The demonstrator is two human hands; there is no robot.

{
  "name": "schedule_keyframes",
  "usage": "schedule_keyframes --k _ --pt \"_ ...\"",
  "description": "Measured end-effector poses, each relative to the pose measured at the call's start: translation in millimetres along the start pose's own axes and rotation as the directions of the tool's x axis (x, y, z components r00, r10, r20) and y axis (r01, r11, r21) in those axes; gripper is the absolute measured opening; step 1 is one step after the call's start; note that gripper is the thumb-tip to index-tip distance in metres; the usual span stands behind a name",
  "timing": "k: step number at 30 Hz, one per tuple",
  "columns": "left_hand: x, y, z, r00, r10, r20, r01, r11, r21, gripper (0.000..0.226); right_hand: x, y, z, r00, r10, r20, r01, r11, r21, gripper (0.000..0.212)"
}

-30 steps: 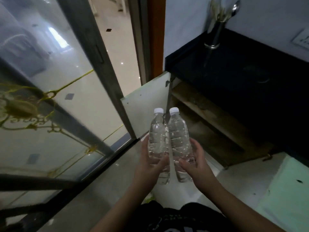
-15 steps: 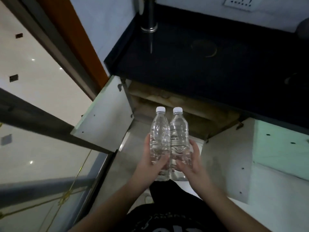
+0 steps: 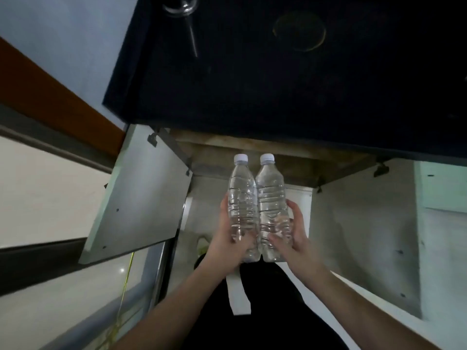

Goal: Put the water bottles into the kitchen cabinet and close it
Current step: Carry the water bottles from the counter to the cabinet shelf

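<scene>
Two open cabinet doors (image 3: pixel 141 198) now flank the frame's centre where a moment ago the view sat off to the left, so the person has squared up to the cabinet (image 3: pixel 252 157) beneath the black counter (image 3: pixel 278 72). Both water bottles (image 3: pixel 257 205) stand upright mid-frame, touching, not yet inside. Left hand (image 3: pixel 227 238) and right hand (image 3: pixel 298 236) each curl fingers around one.

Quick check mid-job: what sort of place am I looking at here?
Most likely a home kitchen: a dark countertop over an open base cabinet, its doors swung out, a steel utensil holder on top.
</scene>
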State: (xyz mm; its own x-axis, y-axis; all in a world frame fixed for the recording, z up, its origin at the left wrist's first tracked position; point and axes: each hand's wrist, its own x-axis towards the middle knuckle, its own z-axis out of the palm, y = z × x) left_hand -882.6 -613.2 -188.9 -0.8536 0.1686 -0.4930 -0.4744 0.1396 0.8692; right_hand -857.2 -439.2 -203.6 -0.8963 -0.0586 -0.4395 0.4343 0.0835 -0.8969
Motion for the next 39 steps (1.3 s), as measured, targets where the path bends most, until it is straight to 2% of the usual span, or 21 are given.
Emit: schedule_keyframes --k 8,13,18,24,31,35,39 --pt "112.3 -47.5 -30.0 0.995 -0.019 0.101 -0.003 0.978 0.208 0.081 75.9 49.0 36.3 0.98 0.032 -0.197 -0.033 0.999 -0.003 0.077" --pt "177.2 -81.6 -46.1 0.991 -0.098 0.095 0.075 0.971 0.228 0.091 131.4 86.7 42.1 0.945 0.054 -0.322 -0.063 0.998 -0.019 0.082" --pt "244.2 -113.7 -38.9 0.997 0.017 0.076 -0.037 0.963 0.268 0.092 186.9 131.5 35.3 0.873 0.018 -0.488 -0.074 0.993 -0.096 0.084" --pt "310.6 -142.9 -18.0 0.988 0.147 -0.044 -0.126 0.938 0.324 0.097 246.6 155.8 13.3 0.828 -0.094 -0.552 -0.026 0.978 -0.206 0.081" --pt "356.6 -151.4 6.7 0.949 0.207 -0.236 -0.116 0.93 0.349 0.088 291.0 173.7 -1.2 0.784 -0.166 -0.598 -0.024 0.955 -0.296 0.083" --pt "374.8 -151.7 20.9 0.925 0.183 -0.333 -0.053 0.929 0.365 0.088 308.3 182.5 -9.3 0.781 -0.134 -0.609 -0.117 0.928 -0.355 0.089" --pt "385.2 -154.7 26.9 0.904 0.135 -0.406 0.039 0.919 0.392 0.086 320.6 186.2 -18.5 0.829 -0.176 -0.531 -0.174 0.82 -0.545 0.069"
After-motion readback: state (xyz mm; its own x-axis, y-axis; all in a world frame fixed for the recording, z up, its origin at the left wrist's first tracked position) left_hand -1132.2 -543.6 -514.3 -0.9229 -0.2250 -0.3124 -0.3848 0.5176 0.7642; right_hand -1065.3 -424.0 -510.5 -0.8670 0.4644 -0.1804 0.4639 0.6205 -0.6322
